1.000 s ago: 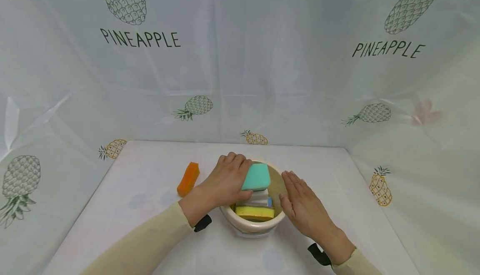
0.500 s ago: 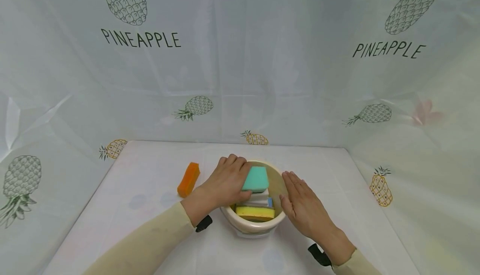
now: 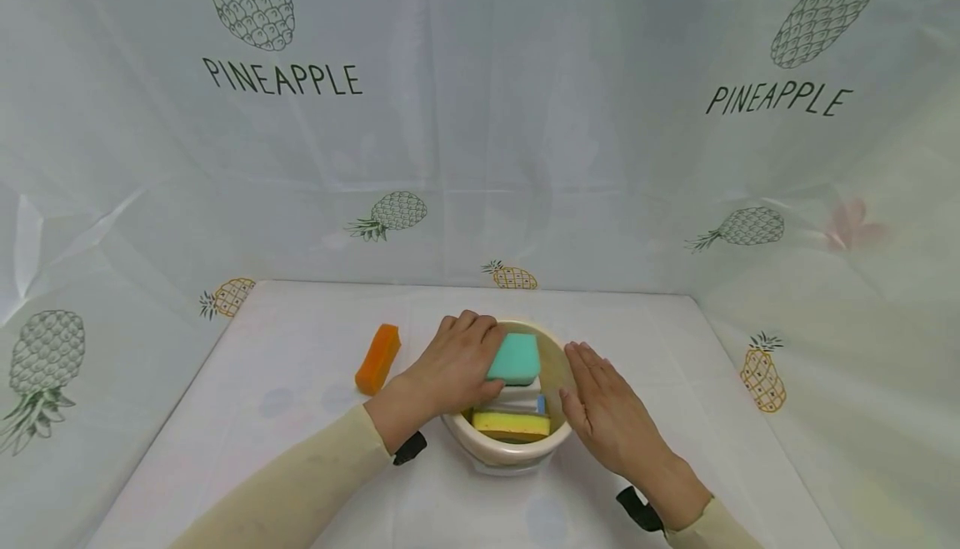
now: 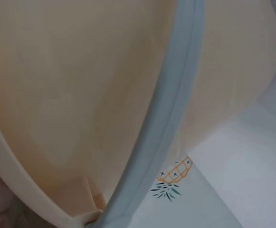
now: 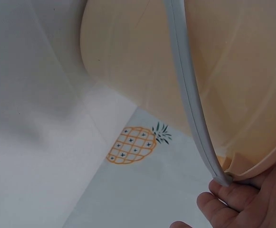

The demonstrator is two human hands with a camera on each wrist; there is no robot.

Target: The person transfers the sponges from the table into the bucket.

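Observation:
A cream plastic bowl (image 3: 501,451) stands on the white table near the front. It holds a stack of sponges: a yellow one (image 3: 510,424), a white and blue one (image 3: 517,403) and a teal one (image 3: 513,358) on top. My left hand (image 3: 454,361) holds the teal sponge by its left side, over the bowl's left rim. With straight fingers, my right hand (image 3: 600,403) rests flat against the bowl's right side. Both wrist views show only the bowl's outer wall (image 4: 80,95) (image 5: 233,66) up close, and fingertips (image 5: 233,206) under the rim.
An orange sponge (image 3: 377,357) lies on the table left of the bowl. Pale curtains printed with pineapples close in the back and both sides. The table (image 3: 300,382) spreads white around the bowl.
The teal sponge has come down a little onto the stack, with my left hand still on it. My right hand has stayed where it was.

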